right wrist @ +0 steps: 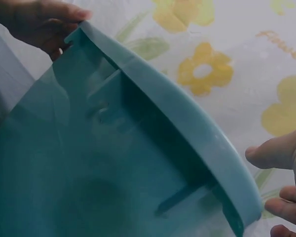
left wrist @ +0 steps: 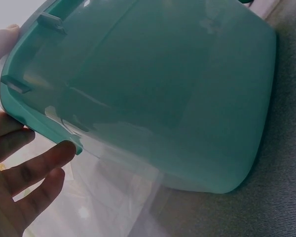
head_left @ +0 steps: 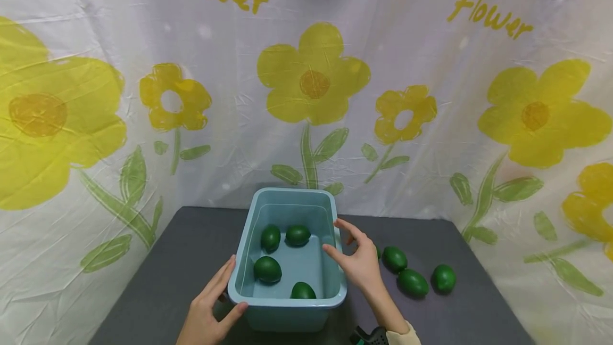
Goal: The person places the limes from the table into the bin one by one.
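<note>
- Lower left of centre in my head view, the left hand [head_left: 208, 305] spans the tub's near left corner, thumb at the front rim, fingers along the side; I judge this grip pinches the corner to steady it.
- The tub [head_left: 287, 319] stands upright on the worktop [head_left: 158, 292], lower centre, where I reckon both hands reach easily.
- Four green fruits [head_left: 267, 270] lie inside.
- Right of centre, the right hand's [head_left: 356, 260] grip is spread, thumb over the tub, pinching nothing; I can't tell whether it touches the rim.
- Lower right, loose fruits [head_left: 413, 283] lie, presumably within easy reach.
</note>
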The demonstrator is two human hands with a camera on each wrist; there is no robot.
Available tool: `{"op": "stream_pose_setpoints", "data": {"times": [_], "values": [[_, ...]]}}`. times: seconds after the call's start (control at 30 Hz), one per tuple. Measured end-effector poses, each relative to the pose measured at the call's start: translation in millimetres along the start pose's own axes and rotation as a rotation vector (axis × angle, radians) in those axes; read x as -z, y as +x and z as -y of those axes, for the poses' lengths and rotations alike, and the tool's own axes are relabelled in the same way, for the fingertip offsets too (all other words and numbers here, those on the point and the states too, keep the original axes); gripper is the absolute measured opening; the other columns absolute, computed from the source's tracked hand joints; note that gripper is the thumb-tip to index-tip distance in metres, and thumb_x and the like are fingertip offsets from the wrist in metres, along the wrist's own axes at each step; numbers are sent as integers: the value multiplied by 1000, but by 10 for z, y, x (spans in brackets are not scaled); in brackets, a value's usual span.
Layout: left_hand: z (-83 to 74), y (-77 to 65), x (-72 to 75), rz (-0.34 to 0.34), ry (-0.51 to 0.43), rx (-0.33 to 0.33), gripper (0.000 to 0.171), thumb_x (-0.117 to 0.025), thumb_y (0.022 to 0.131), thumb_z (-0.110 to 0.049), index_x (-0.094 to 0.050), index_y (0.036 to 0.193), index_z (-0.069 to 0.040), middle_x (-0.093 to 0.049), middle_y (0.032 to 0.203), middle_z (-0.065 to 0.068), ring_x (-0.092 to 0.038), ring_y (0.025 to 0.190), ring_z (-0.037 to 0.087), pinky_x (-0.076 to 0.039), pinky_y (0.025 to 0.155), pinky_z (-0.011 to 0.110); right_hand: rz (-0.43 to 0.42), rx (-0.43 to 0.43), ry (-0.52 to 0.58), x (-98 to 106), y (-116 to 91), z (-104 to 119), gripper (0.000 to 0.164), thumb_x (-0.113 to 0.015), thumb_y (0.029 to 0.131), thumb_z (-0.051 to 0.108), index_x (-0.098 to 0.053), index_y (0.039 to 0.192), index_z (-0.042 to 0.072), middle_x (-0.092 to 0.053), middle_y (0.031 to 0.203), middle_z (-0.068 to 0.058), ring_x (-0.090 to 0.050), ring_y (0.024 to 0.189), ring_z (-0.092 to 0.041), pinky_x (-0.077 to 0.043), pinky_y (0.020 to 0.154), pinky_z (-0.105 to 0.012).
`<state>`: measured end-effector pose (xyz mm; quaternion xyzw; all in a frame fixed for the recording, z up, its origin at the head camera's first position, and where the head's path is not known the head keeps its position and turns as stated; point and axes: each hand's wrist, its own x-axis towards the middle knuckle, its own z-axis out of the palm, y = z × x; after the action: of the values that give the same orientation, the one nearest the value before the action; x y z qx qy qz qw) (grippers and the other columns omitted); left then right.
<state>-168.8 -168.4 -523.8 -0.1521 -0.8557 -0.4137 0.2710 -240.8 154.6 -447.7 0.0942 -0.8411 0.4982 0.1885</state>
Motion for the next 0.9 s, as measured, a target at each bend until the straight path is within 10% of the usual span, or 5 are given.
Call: {"op": "stream_pose_setpoints", "data": {"times": [0.67, 0.9], "values": [[20, -4, -7, -12, -15, -16, 86, -89, 85, -18, -48, 161, -16, -55, 158, 13, -59, 106, 2, -52, 64, 26, -125, -70, -6, 230, -137, -162, 58, -91, 84, 18, -71, 138, 13, -69, 104, -3, -36, 61, -8, -34, 55, -25], [-3, 5, 3, -12, -4, -3, 85, -89, 86, -20, -49, 161, -17, -55, 158, 11, -60, 106, 4, -52, 64, 26, -142, -121, -37, 259, -222, -285, 60, -91, 84, 16, -70, 140, 12, -74, 133, -6, -67, 107, -23, -51, 76, -30]]}}
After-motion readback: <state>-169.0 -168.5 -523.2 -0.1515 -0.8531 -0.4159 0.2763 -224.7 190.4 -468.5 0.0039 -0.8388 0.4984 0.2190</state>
